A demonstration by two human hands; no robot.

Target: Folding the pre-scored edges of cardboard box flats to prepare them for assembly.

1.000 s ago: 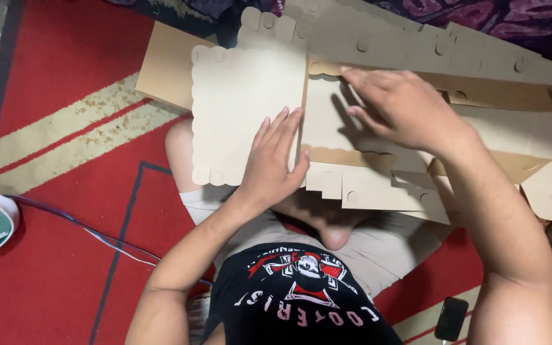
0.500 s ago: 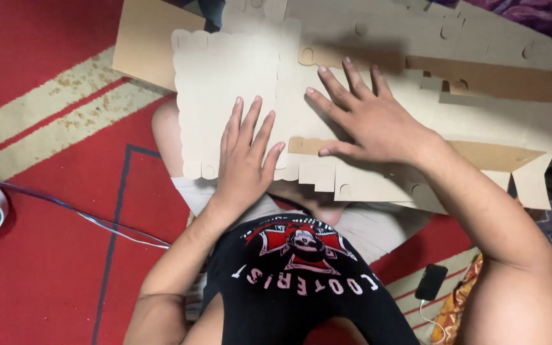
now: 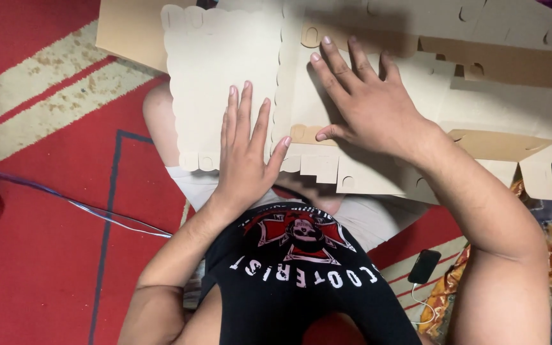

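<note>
Hands point(image 3: 245, 153) point(image 3: 368, 105) flat, pale scalloped cardboard panel point(image 3: 215, 70), perhaps creased

red carpet point(image 3: 39, 255) | lying on it: phone point(image 3: 424, 266), cable point(image 3: 84, 206)

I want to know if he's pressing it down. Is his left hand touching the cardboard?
Touching. The head view shows the left hand lying flat, palm down, fingers spread on the scalloped cardboard sheet, with no gap beneath it.
</note>
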